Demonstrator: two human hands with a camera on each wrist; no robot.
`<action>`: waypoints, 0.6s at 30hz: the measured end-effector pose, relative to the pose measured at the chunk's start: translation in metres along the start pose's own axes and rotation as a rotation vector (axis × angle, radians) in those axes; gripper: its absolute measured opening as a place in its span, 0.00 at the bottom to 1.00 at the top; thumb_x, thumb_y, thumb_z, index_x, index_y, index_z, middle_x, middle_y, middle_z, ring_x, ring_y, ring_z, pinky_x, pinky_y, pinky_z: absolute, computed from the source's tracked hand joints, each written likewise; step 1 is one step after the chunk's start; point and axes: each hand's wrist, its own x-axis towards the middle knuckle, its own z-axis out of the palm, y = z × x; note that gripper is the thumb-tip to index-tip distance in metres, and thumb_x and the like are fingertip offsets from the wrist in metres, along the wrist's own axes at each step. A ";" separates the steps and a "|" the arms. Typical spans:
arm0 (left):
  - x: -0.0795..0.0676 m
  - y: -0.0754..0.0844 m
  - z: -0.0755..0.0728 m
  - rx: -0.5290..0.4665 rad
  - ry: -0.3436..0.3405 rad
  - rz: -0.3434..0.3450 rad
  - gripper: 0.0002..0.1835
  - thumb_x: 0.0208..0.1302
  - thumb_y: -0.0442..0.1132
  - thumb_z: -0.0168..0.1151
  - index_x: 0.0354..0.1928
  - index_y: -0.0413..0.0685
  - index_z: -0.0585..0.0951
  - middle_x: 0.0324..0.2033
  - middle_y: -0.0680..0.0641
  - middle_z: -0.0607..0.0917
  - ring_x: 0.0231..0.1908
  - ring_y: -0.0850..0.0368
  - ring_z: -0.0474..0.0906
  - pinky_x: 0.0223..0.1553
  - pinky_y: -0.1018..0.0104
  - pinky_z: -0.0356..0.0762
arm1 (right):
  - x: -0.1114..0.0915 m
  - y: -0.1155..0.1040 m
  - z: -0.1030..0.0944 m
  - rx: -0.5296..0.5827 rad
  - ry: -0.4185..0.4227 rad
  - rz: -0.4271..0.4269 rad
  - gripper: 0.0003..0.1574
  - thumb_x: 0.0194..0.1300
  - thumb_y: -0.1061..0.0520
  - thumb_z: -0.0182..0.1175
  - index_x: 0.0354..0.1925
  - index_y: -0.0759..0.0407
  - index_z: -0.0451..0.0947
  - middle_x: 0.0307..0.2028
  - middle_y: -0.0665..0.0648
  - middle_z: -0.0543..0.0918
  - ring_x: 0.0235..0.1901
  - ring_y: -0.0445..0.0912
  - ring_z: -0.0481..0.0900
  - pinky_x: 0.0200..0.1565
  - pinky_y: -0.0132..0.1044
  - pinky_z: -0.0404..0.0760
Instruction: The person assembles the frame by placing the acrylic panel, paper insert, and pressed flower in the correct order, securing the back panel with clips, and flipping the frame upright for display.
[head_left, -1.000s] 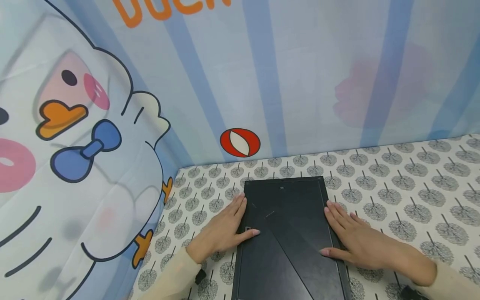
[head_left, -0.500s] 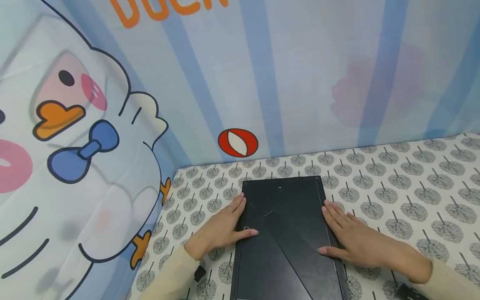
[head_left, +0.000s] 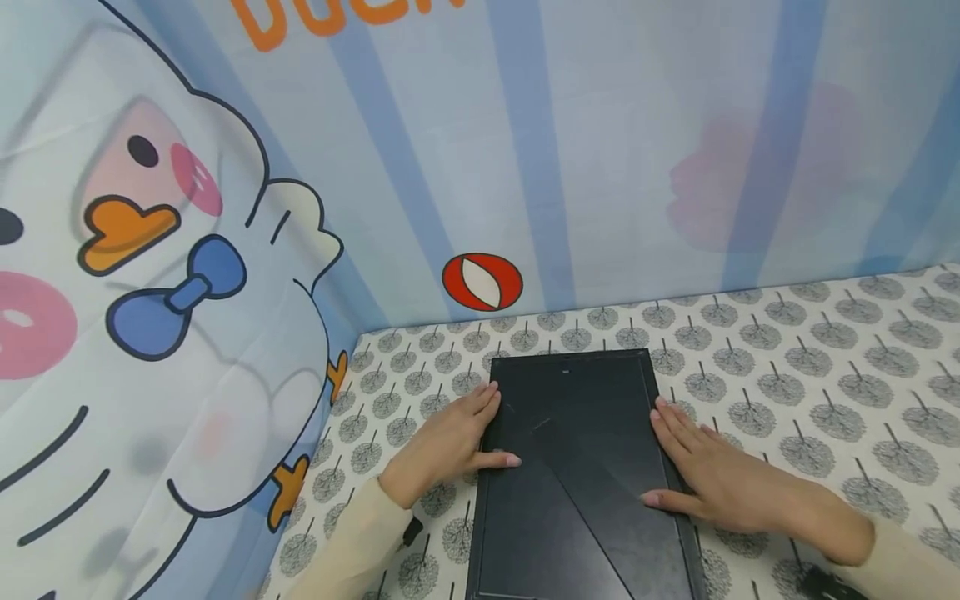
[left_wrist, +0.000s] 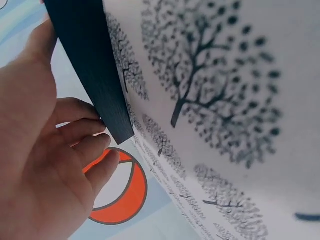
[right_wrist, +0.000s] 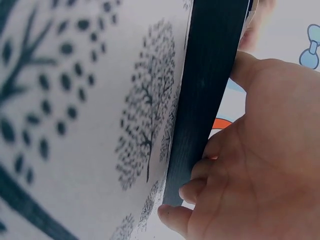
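A black picture frame (head_left: 573, 467) lies back side up on the cloth, with a diagonal line across its back. My left hand (head_left: 450, 446) rests along its left edge, fingers extended and thumb laid over the back. At the opposite edge, my right hand (head_left: 720, 475) has its fingers against the side and its thumb on top. From the left wrist, fingertips of the left hand (left_wrist: 55, 150) meet the frame's thick side (left_wrist: 92, 75). Similarly, in the right wrist view the right hand (right_wrist: 255, 155) touches the side wall of the frame (right_wrist: 205, 85). The near end of the frame is cut off in the head view.
A white cloth with grey tree prints (head_left: 817, 400) covers the table. Behind it hangs a blue striped backdrop (head_left: 622, 167) with a red and white ball print (head_left: 482, 282). On the left, the backdrop shows a large cartoon duck (head_left: 225, 367).
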 end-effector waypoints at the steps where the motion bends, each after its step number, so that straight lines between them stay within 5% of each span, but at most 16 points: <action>1: 0.001 0.000 -0.001 0.006 -0.003 0.005 0.55 0.68 0.73 0.58 0.80 0.36 0.61 0.81 0.36 0.61 0.81 0.39 0.58 0.79 0.47 0.65 | 0.000 0.000 0.000 -0.001 0.000 0.001 0.67 0.72 0.26 0.57 0.83 0.70 0.46 0.83 0.75 0.43 0.81 0.72 0.49 0.73 0.75 0.59; 8: 0.003 -0.004 0.001 0.028 -0.014 0.023 0.56 0.66 0.74 0.59 0.80 0.38 0.61 0.81 0.37 0.61 0.82 0.40 0.58 0.79 0.46 0.64 | -0.001 0.002 0.001 0.013 -0.004 -0.002 0.67 0.72 0.27 0.57 0.83 0.70 0.45 0.83 0.75 0.43 0.81 0.73 0.48 0.73 0.75 0.59; 18: 0.010 -0.003 -0.001 0.222 -0.002 0.052 0.56 0.63 0.79 0.54 0.79 0.42 0.66 0.79 0.42 0.66 0.81 0.47 0.60 0.79 0.50 0.66 | -0.001 0.005 0.003 0.005 0.027 -0.015 0.66 0.72 0.27 0.58 0.83 0.69 0.46 0.83 0.74 0.44 0.80 0.72 0.51 0.72 0.74 0.61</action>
